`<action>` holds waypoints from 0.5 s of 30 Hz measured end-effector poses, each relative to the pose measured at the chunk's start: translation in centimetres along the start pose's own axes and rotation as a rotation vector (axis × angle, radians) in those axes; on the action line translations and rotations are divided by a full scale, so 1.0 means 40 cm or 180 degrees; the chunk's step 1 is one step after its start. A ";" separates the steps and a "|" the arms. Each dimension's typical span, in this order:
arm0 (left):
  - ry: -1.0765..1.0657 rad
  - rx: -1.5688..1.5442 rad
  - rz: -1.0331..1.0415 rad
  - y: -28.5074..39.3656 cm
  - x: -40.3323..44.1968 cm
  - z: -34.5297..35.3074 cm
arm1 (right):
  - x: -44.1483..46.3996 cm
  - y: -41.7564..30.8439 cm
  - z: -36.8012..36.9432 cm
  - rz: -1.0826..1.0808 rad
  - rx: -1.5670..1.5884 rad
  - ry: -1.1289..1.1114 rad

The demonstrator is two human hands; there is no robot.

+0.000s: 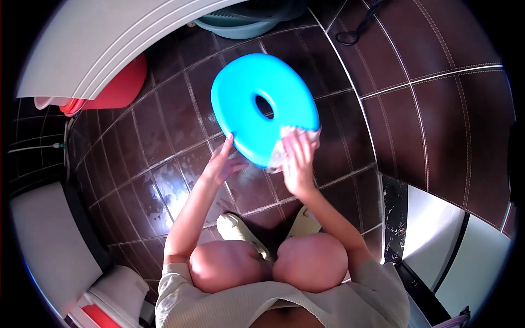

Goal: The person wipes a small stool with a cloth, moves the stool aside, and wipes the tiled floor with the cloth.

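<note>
A glossy bright blue oval piece (232,98) with a hole in its middle is held at an angle above the tiled floor; it looks like a plastic seat, but no legs show. At its lower left edge, my left hand (221,161) grips it, thumb on the near side and fingers partly underneath. My right hand (298,164) presses a crumpled pale pink cloth (278,156) against the lower right part of the blue surface. Some of the cloth is hidden under the fingers.
Dark brown floor tiles (175,126) have wet, shiny patches. A red basin (123,85) is on the left, and a teal basin (235,27) at the back. A tiled wall (437,120) rises at right. My pale slippers (235,227) are close below my hands.
</note>
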State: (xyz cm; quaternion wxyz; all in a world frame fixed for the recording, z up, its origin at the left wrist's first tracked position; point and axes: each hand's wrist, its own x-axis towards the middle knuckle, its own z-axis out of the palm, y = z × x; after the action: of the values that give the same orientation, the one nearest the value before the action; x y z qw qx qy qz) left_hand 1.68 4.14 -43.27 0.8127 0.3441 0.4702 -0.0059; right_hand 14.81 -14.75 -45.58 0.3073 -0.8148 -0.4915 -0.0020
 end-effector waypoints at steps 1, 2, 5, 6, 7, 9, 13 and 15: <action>0.0033 0.0009 -0.0054 -0.001 0.005 -0.004 | -0.028 -0.024 0.040 -0.0250 -0.0222 0.0126; 0.0071 0.0020 -0.0101 -0.002 0.012 -0.013 | -0.041 -0.046 0.075 -0.0506 -0.0439 0.0260; -0.0044 0.0191 -0.0307 -0.004 0.032 -0.051 | 0.030 -0.097 0.025 -0.0559 -0.0076 0.0106; -0.0058 0.0244 -0.0389 0.000 0.032 -0.056 | 0.055 -0.090 0.022 -0.0634 0.0042 0.0030; -0.0090 0.0323 -0.0345 0.006 0.027 -0.050 | 0.080 -0.072 0.022 -0.0774 0.0304 0.0343; -0.0063 0.0385 -0.0297 0.013 0.019 -0.047 | 0.154 -0.038 -0.036 -0.0028 0.1859 0.0695; 0.0184 0.0418 -0.0121 0.003 0.029 -0.049 | 0.221 0.117 -0.060 0.1460 0.3041 0.1492; 0.0326 0.0311 0.0057 -0.011 0.045 -0.061 | 0.273 0.184 -0.102 0.1982 0.3060 0.0862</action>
State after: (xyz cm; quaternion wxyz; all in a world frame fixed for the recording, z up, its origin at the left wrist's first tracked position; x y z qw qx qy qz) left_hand 0.68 5.73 -45.67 0.7698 0.3873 0.5073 -0.0040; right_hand 27.59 -10.47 -42.60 0.6885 -0.6825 -0.1312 0.2074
